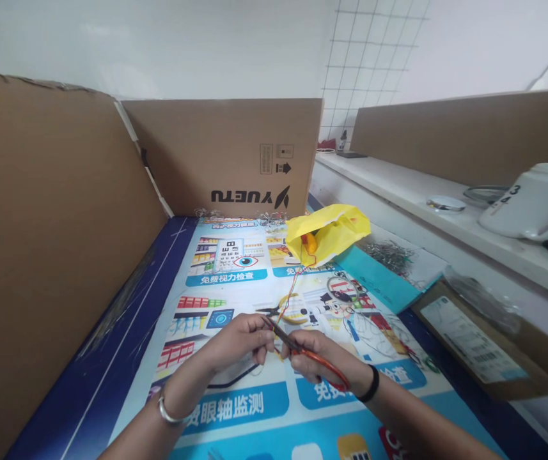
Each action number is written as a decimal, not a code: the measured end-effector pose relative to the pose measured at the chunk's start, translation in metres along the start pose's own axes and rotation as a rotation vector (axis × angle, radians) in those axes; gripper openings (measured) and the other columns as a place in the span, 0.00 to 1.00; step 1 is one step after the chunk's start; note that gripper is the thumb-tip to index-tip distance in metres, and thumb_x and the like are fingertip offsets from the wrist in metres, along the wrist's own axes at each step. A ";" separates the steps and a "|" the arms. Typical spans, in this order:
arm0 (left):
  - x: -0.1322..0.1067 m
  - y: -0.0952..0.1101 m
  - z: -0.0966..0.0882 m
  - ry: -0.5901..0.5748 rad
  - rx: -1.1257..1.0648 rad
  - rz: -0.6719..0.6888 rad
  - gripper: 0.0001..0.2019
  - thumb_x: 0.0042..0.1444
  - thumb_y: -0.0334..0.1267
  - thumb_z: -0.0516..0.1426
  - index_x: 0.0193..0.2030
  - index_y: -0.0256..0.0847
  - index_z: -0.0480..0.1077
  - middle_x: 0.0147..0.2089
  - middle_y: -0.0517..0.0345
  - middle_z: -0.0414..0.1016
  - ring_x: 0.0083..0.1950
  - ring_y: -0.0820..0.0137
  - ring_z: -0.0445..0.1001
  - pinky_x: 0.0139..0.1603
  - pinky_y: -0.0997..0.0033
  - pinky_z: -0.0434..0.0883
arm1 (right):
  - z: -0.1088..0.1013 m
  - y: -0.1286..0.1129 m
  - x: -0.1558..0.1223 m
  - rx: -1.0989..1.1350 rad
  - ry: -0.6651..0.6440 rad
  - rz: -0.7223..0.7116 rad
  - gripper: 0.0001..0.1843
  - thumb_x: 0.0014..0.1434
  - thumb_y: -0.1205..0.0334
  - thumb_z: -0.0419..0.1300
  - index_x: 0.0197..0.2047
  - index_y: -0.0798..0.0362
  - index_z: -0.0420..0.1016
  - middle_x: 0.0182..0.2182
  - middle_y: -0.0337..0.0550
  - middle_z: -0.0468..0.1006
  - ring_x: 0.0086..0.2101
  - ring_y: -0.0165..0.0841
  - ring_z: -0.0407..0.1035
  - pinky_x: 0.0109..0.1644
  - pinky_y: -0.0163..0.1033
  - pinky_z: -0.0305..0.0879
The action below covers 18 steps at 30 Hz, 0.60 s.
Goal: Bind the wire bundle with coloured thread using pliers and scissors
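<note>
My right hand is closed around a pair of scissors with red-orange handles, its dark blades pointing left toward my other hand. My left hand has its fingers pinched together near the blade tips. A thin red and yellow thread runs down from a yellow bag to between my hands, and a short end shows below the blades. What the left fingertips grip is partly hidden. Just behind my hands lie yellow-handled pliers. An orange-yellow bundle sits in the bag's mouth.
Cardboard walls stand at the left and back. To the right, a blue and white box holds a tangle of metal bits, near a brown package. A white mug stands on the ledge. Wire coils lie on the printed mat.
</note>
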State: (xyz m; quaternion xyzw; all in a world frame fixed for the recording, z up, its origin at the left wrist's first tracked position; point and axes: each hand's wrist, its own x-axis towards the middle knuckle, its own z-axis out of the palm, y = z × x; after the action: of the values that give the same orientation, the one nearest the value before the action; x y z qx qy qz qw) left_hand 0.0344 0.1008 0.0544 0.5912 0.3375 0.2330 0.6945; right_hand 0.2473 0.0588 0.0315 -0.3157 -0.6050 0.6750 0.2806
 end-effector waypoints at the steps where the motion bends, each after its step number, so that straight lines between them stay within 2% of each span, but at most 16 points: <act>1: 0.000 0.000 0.000 0.009 0.033 -0.001 0.13 0.53 0.43 0.58 0.33 0.32 0.71 0.26 0.57 0.73 0.20 0.79 0.66 0.23 0.79 0.62 | 0.000 0.000 0.000 -0.009 0.003 0.004 0.23 0.54 0.44 0.59 0.40 0.55 0.65 0.20 0.29 0.58 0.17 0.20 0.52 0.19 0.27 0.49; 6: 0.000 -0.001 -0.001 0.039 0.082 -0.035 0.14 0.53 0.44 0.57 0.27 0.33 0.69 0.21 0.60 0.69 0.18 0.79 0.64 0.20 0.79 0.60 | -0.001 0.000 0.001 -0.136 0.022 -0.028 0.21 0.56 0.46 0.58 0.42 0.55 0.66 0.25 0.33 0.59 0.22 0.22 0.53 0.24 0.29 0.51; 10: 0.000 -0.001 0.002 0.040 0.021 -0.086 0.13 0.50 0.45 0.58 0.28 0.33 0.70 0.20 0.61 0.70 0.16 0.79 0.64 0.17 0.79 0.59 | -0.001 -0.003 0.003 -0.275 0.054 -0.095 0.18 0.57 0.48 0.58 0.38 0.56 0.67 0.27 0.35 0.60 0.25 0.24 0.53 0.28 0.30 0.52; 15: 0.000 -0.002 0.003 0.033 0.025 -0.128 0.13 0.49 0.44 0.59 0.29 0.33 0.72 0.17 0.62 0.68 0.14 0.78 0.63 0.16 0.79 0.60 | 0.000 -0.009 0.002 -0.349 0.050 -0.092 0.18 0.57 0.47 0.56 0.34 0.54 0.63 0.27 0.35 0.59 0.26 0.26 0.53 0.28 0.31 0.51; 18: -0.001 0.001 0.004 0.014 0.059 -0.133 0.12 0.49 0.43 0.58 0.26 0.34 0.71 0.15 0.63 0.67 0.13 0.78 0.62 0.15 0.79 0.59 | 0.002 -0.016 -0.001 -0.428 0.032 -0.120 0.19 0.59 0.44 0.52 0.31 0.54 0.60 0.26 0.35 0.59 0.26 0.26 0.53 0.29 0.32 0.52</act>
State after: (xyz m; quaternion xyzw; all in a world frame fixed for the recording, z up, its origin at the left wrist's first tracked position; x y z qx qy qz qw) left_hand 0.0369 0.0978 0.0553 0.5863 0.3876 0.1806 0.6880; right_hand 0.2463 0.0584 0.0479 -0.3419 -0.7477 0.5082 0.2564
